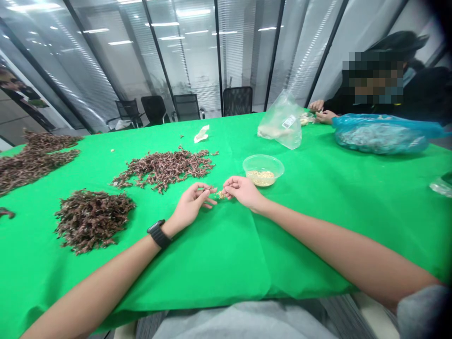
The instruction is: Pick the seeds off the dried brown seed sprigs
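Note:
My left hand (189, 202) pinches a small brown dried twisted piece (212, 189) between thumb and fingers. Close by, my right hand (243, 190) has thumb and fingertips pressed together; anything within that pinch is too small to tell. Between the two hands is a little cluster of yellowish grains (221, 194). A clear plastic bowl (277, 165) stands just beyond my right hand, with similar pale yellow grains (261, 178) in its bottom. Brown knobbly dried pieces lie in a loose spread (165, 168) beyond my left hand and in a heaped pile (92, 219) left of it.
More brown heaps (31, 162) lie at the far left of the green tablecloth (212, 263). A crumpled white paper (201, 134), a clear bag (282, 120) and a full blue bag (381, 134) lie farther back. Another person's hands (325, 115) work at the right.

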Available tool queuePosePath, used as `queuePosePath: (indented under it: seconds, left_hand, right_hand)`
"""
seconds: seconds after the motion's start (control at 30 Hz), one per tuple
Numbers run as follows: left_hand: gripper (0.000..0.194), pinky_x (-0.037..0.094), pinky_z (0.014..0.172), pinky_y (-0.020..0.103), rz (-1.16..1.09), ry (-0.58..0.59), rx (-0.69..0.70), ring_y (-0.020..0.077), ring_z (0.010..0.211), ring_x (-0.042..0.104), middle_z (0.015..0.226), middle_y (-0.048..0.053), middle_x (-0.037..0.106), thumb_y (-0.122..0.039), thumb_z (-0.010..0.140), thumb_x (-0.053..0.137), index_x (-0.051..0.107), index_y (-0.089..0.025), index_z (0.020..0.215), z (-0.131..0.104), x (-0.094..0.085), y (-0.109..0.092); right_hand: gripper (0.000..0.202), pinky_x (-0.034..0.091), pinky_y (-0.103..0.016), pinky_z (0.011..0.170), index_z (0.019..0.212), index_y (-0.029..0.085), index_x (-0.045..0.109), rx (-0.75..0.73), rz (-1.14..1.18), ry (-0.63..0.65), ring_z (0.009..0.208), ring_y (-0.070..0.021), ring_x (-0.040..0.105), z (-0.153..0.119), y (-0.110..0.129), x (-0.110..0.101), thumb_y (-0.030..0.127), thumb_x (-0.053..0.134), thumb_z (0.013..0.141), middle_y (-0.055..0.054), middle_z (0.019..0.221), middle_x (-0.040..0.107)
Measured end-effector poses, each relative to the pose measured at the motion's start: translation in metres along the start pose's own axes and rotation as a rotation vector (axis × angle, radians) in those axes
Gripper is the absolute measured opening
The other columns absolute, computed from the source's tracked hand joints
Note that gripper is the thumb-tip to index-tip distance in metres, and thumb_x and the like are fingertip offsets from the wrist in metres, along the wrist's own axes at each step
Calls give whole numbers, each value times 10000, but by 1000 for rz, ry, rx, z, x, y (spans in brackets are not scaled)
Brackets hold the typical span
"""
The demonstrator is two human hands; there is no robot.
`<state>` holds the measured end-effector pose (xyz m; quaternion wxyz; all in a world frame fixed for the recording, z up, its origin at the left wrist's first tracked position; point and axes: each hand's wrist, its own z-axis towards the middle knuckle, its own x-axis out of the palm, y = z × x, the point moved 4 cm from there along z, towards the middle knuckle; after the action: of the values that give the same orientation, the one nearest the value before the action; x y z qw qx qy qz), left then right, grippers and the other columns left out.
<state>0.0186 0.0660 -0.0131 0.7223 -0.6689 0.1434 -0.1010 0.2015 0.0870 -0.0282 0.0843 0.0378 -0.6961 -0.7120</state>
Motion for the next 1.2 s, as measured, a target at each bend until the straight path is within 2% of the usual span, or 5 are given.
queuePosePath:
  seconds: [0.27,0.57,0.67,0.83,1.2]
  left_hand:
    - [370,606,711,318,-142,33,-60,183,790,743,1186,138,710,-433,871,695,538,-161,1065,-6,8,-1]
    - [384,574,641,254,-139,56,-62,137,725,712,1142,115,720,-442,845,719,552,-164,1049,-5,12,-1]
    - [379,572,641,255,-159,54,-60,130,721,705,1154,113,715,-443,850,714,556,-164,1052,-5,11,0]
    - [365,575,650,265,-157,41,-43,137,739,707,1178,125,706,-427,863,705,548,-158,1054,-4,11,1]
    - [368,560,636,260,-121,35,-36,138,726,703,1173,126,711,-445,866,694,536,-162,1040,-4,11,2]
  right_hand:
    - [153,525,-249,633,917,192,559,-59,-27,86,607,-113,638,-7,2,9,190,662,802,0,712,732]
    - [138,517,-257,601,894,197,555,-115,-155,10,601,-135,657,-4,-2,5,186,649,794,1,691,717]
    - [77,489,-250,577,826,184,602,-190,-296,-41,591,-136,645,-6,0,2,229,661,805,-12,687,719]
    - [115,471,-264,605,777,173,678,-316,-561,-102,633,-155,662,-14,10,2,248,638,855,-42,733,744]
    - [103,444,-247,619,826,163,682,-317,-625,-49,637,-134,623,-19,17,10,178,589,867,-30,752,730]
